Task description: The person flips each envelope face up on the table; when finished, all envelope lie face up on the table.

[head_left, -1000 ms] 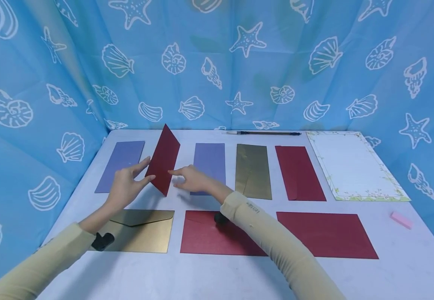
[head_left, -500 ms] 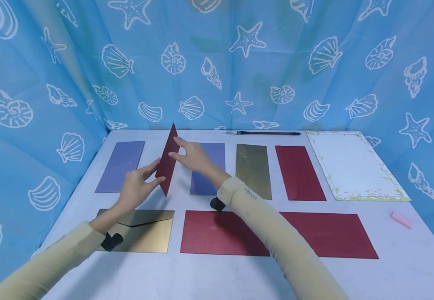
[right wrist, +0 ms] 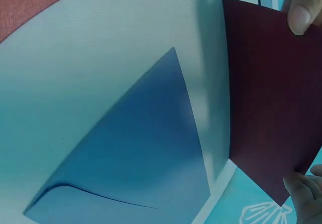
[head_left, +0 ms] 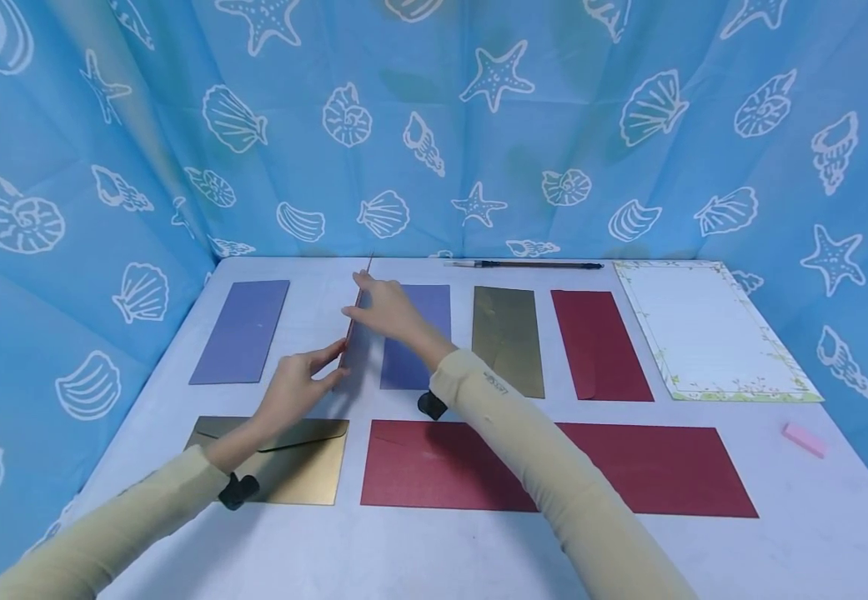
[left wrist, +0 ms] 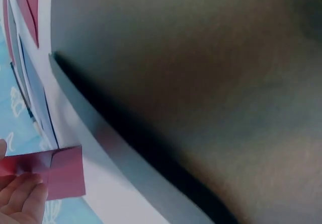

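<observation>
A red envelope (right wrist: 271,93) is raised off the table and stands nearly edge-on in the head view. My left hand (head_left: 293,390) pinches its lower part between thumb and fingers. Higher up, my right hand (head_left: 390,308) grips the same envelope. The left wrist view shows fingers (left wrist: 25,199) lying against its red face, with a flap line visible. A purple-blue envelope (head_left: 426,333) lies flat beneath the right hand. Under the left forearm is a gold envelope (head_left: 313,471) with a dark flap edge, partly covered.
Another purple-blue envelope (head_left: 240,332) lies at the left. Further right are a dark gold envelope (head_left: 509,342), a red envelope (head_left: 602,346) and a floral-bordered sheet (head_left: 711,333). A brush (head_left: 539,265) lies behind. Nearer are red envelopes (head_left: 441,462) and a pink eraser (head_left: 804,440).
The red envelope has turned from showing its face to nearly edge-on and shifted right. My right hand has moved up from its lower edge to grip higher; the left hand followed rightward.
</observation>
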A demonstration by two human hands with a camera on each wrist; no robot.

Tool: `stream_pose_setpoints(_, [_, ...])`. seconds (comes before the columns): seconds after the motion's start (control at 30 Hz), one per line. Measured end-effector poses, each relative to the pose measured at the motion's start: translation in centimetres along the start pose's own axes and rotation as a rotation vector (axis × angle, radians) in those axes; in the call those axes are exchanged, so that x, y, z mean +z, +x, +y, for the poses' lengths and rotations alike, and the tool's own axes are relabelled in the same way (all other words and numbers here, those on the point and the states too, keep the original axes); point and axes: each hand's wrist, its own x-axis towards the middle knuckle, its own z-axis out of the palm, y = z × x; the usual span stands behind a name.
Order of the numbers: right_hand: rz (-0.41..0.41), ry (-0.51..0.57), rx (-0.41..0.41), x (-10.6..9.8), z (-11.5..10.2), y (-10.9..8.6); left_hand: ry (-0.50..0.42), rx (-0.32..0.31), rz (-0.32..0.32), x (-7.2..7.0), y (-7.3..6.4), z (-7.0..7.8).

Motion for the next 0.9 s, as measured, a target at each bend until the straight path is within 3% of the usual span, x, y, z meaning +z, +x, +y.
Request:
stream_pose_setpoints(0.3, [0.054,0.069,0.024,0.5,0.6,-0.3,0.011,0.015,0.001,0.5,-0.1,0.2])
stream_pose_setpoints(0.5, [0.067,0.068,0.002,0.8,0.6,-0.3,0.050,-0.006,0.013,0.0,-0.4,0.1])
stream_pose_setpoints(0.7, [0.036,0.049,-0.011,1.5,0.5,-0.5,0.091,0.001,0.034,-0.9,-1.1,-0.3])
stream_pose_setpoints(0.9, [-0.004,0.029,-0.027,2.4,0.6,-0.6,0.156,0.010,-0.019,-1.3,-1.7,-0.7])
